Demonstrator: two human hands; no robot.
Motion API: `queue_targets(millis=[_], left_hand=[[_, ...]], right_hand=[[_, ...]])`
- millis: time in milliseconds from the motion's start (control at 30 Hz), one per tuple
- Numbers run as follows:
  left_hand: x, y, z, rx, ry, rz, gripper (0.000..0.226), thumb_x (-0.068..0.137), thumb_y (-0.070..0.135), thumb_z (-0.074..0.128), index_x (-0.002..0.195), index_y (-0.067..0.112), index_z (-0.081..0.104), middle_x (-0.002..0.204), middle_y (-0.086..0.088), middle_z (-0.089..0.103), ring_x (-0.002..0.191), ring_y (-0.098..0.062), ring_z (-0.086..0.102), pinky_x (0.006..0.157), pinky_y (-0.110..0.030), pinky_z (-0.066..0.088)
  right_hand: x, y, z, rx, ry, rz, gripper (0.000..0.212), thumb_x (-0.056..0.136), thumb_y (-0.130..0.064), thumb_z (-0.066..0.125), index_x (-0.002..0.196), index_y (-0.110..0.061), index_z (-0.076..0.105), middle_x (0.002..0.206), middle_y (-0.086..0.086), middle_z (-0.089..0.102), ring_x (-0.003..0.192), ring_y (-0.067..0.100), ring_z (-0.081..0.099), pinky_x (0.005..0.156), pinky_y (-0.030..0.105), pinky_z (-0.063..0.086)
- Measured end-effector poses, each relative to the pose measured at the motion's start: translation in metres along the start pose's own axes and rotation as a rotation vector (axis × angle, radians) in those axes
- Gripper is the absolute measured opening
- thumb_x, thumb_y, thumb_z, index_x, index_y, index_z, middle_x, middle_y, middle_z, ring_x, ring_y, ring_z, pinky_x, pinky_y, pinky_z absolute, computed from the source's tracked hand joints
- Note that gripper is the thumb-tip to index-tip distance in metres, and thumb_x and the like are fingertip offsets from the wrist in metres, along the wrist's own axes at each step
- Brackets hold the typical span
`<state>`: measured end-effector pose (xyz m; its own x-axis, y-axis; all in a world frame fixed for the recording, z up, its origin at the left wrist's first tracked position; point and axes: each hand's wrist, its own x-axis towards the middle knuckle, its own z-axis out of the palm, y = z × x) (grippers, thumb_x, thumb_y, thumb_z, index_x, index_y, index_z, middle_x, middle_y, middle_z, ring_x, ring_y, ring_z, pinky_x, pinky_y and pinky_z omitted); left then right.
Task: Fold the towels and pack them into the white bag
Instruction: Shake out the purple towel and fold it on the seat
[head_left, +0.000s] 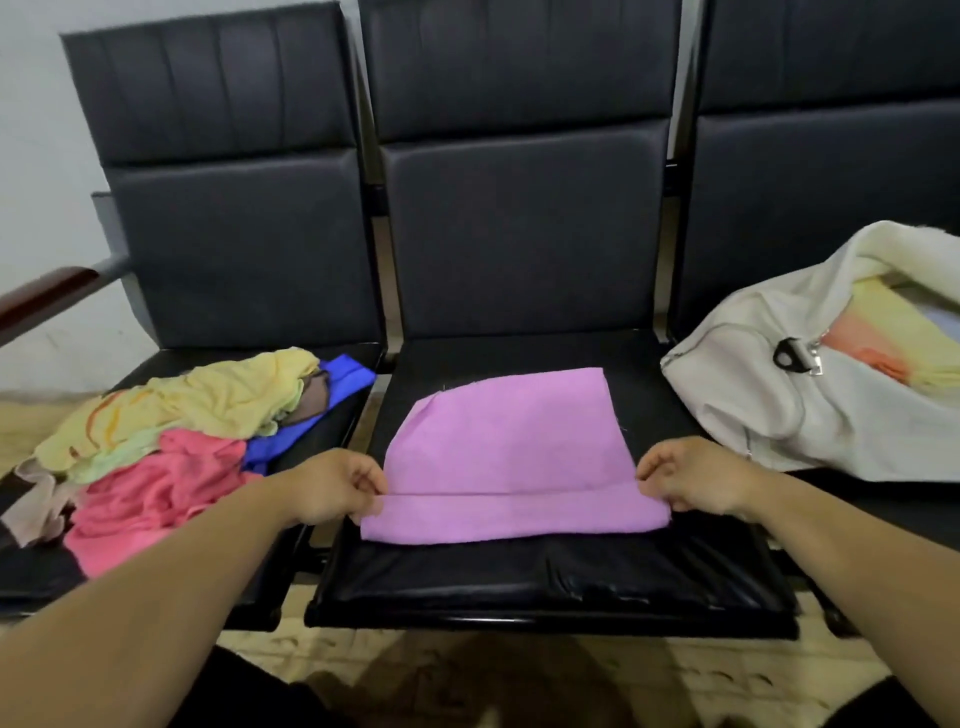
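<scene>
Head view showed the towel (509, 447) on the middle seat (519, 577), left hand (343, 486) pinching its 9 o'clock edge and right hand (685, 480) its 3 o'clock edge; carrying both evenly toward 12 o'clock should keep the fold square.

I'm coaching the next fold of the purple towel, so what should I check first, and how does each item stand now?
1. Left hand pinches the purple towel at its left edge: ok.
2. Right hand pinches its right edge: ok.
3. Towel lies on the middle seat, clear of the towel pile: ok.
4. Far left corner squared: not ok, it slants in.
5. White bag open: ok.
6. Room left in the bag: cannot tell.
</scene>
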<state>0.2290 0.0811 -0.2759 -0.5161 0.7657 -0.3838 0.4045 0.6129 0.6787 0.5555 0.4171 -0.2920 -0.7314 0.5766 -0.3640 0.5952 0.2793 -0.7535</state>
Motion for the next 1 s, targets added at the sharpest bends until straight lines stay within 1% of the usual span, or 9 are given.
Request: queue_targets(millis=[100, 233, 433, 500, 600, 700, 767, 900, 1000], left_hand=[[0.008, 0.002, 0.003, 0.066, 0.013, -0.003, 0.016, 0.081, -0.008, 0.076, 0.091, 0.003, 0.069, 0.063, -0.003, 0.066, 0.054, -0.014, 0.060, 0.059, -0.028, 0.052], [0.020, 0.013, 0.000, 0.147, 0.022, -0.038, 0.019, 0.077, 0.004, 0.082, 0.092, 0.010, 0.072, 0.067, -0.003, 0.071, 0.058, -0.013, 0.064, 0.066, -0.028, 0.054], [0.050, 0.031, -0.003, 0.173, 0.285, -0.037, 0.015, 0.081, 0.031, 0.084, 0.085, 0.021, 0.073, 0.077, 0.006, 0.073, 0.073, -0.010, 0.066, 0.072, -0.027, 0.052], [0.065, 0.039, 0.000, 0.194, 0.354, -0.028, 0.014, 0.085, 0.034, 0.080, 0.087, 0.025, 0.070, 0.082, 0.008, 0.071, 0.080, -0.011, 0.066, 0.071, -0.025, 0.048], [0.092, 0.049, 0.001, 0.180, 0.460, -0.025, 0.013, 0.090, 0.037, 0.074, 0.093, 0.027, 0.066, 0.088, 0.010, 0.068, 0.085, -0.010, 0.063, 0.076, -0.026, 0.046], [0.121, 0.053, -0.005, 0.176, 0.515, 0.021, 0.013, 0.091, 0.036, 0.072, 0.100, 0.031, 0.065, 0.091, 0.011, 0.067, 0.086, -0.010, 0.063, 0.081, -0.027, 0.050], [0.136, 0.056, -0.006, 0.254, 0.457, 0.067, 0.013, 0.092, 0.034, 0.071, 0.102, 0.035, 0.063, 0.093, 0.012, 0.065, 0.086, -0.008, 0.063, 0.081, -0.025, 0.050], [0.161, 0.053, -0.001, 0.388, 0.322, 0.106, 0.013, 0.094, 0.027, 0.069, 0.085, 0.036, 0.067, 0.084, 0.015, 0.069, 0.079, -0.005, 0.064, 0.068, -0.020, 0.045], [0.170, 0.046, -0.011, 0.098, 0.334, 0.046, 0.016, 0.090, 0.014, 0.074, 0.082, 0.028, 0.073, 0.077, 0.012, 0.074, 0.076, -0.006, 0.068, 0.069, -0.019, 0.046]], right_hand=[[0.005, -0.003, 0.006, -0.132, 0.042, -0.020, 0.011, 0.081, -0.009, 0.081, 0.089, -0.012, 0.074, 0.082, 0.011, 0.075, 0.065, 0.017, 0.062, 0.060, 0.028, 0.055], [0.016, -0.011, 0.007, -0.288, 0.091, -0.049, 0.015, 0.077, -0.022, 0.086, 0.083, -0.025, 0.073, 0.079, -0.006, 0.074, 0.070, 0.010, 0.067, 0.069, 0.022, 0.050], [0.050, -0.029, 0.002, -0.307, 0.200, -0.086, 0.010, 0.084, -0.029, 0.081, 0.086, -0.028, 0.071, 0.090, -0.009, 0.073, 0.084, 0.010, 0.067, 0.073, 0.022, 0.046], [0.069, -0.034, 0.001, -0.272, 0.232, -0.115, 0.010, 0.086, -0.029, 0.079, 0.094, -0.027, 0.073, 0.100, -0.006, 0.072, 0.091, 0.011, 0.066, 0.077, 0.021, 0.044], [0.100, -0.044, 0.003, -0.259, 0.291, -0.188, 0.027, 0.091, -0.025, 0.073, 0.117, -0.020, 0.073, 0.121, 0.001, 0.067, 0.103, 0.016, 0.063, 0.089, 0.023, 0.043], [0.123, -0.050, 0.010, -0.362, 0.254, -0.267, 0.046, 0.096, -0.024, 0.065, 0.141, -0.019, 0.058, 0.149, 0.003, 0.049, 0.135, 0.021, 0.048, 0.112, 0.026, 0.033], [0.134, -0.042, 0.015, -0.454, 0.195, -0.270, 0.055, 0.099, -0.033, 0.059, 0.152, -0.022, 0.045, 0.160, 0.000, 0.038, 0.147, 0.021, 0.034, 0.120, 0.031, 0.026], [0.138, -0.033, 0.019, -0.654, 0.190, -0.235, 0.066, 0.102, -0.051, 0.045, 0.160, -0.029, 0.023, 0.167, -0.009, 0.023, 0.153, 0.017, 0.020, 0.121, 0.039, 0.023], [0.138, -0.037, 0.016, -0.695, 0.246, -0.215, 0.063, 0.104, -0.049, 0.041, 0.160, -0.030, 0.022, 0.165, -0.009, 0.028, 0.151, 0.017, 0.025, 0.117, 0.037, 0.025]])
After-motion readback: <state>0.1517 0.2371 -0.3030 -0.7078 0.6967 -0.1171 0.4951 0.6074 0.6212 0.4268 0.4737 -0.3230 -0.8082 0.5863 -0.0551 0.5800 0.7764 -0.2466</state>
